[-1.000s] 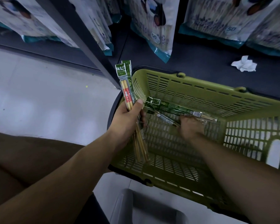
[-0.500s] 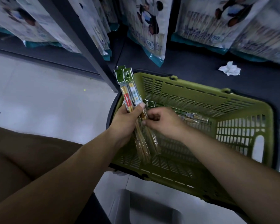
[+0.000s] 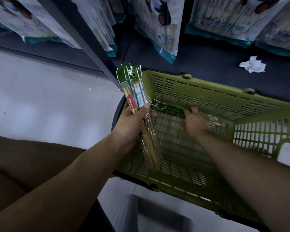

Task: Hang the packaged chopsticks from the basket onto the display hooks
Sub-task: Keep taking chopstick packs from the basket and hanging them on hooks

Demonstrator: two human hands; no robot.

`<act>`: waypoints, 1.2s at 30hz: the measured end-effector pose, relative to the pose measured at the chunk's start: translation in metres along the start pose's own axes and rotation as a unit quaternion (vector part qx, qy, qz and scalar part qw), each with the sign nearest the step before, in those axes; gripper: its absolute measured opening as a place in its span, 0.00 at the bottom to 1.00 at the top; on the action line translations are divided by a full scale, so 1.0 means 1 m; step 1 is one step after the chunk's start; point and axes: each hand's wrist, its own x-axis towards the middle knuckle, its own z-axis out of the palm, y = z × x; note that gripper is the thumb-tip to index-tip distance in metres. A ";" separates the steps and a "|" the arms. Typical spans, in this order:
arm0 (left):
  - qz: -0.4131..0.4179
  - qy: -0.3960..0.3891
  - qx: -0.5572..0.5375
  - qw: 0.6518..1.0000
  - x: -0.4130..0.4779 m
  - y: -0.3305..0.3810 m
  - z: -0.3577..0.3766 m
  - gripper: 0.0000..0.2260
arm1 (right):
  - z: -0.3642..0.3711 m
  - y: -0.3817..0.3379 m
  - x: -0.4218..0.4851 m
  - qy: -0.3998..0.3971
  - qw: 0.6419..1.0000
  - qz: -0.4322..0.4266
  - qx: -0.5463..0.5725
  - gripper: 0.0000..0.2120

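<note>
My left hand (image 3: 132, 124) grips a bundle of packaged chopsticks (image 3: 134, 91) over the left end of the green basket (image 3: 208, 91), their green header cards pointing up. More packs (image 3: 167, 108) lie inside the basket along its far wall. Above them, my right hand (image 3: 195, 123) reaches down into the basket with fingers spread, blurred, touching the clear wrapping. No display hooks are visible.
The basket sits against a dark low shelf (image 3: 208, 61) with a crumpled white tissue (image 3: 252, 64) on it. Large printed bags (image 3: 159, 27) hang above. A dark upright post (image 3: 84, 39) runs diagonally at left. A grey box (image 3: 157, 215) lies below.
My right hand passed a pack into the bundle in my left hand, then went back down into the basket onto the packs still lying there. The bundle has grown.
</note>
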 end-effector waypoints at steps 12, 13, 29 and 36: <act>0.002 -0.009 -0.010 1.000 0.008 -0.005 -0.001 0.09 | 0.000 -0.009 0.008 -0.029 0.997 0.048 -0.044 0.14; 0.002 -0.009 -0.010 1.000 0.008 -0.005 -0.001 0.09 | 0.000 -0.010 0.010 -0.036 0.997 0.046 -0.059 0.13; 0.059 0.025 0.018 0.998 -0.015 0.005 0.011 0.08 | -0.102 -0.019 -0.062 -0.025 0.972 -0.112 0.207 0.13; 0.191 -0.043 0.048 0.980 -0.068 0.062 0.057 0.16 | -0.214 -0.028 -0.158 -0.008 0.914 -0.159 0.374 0.13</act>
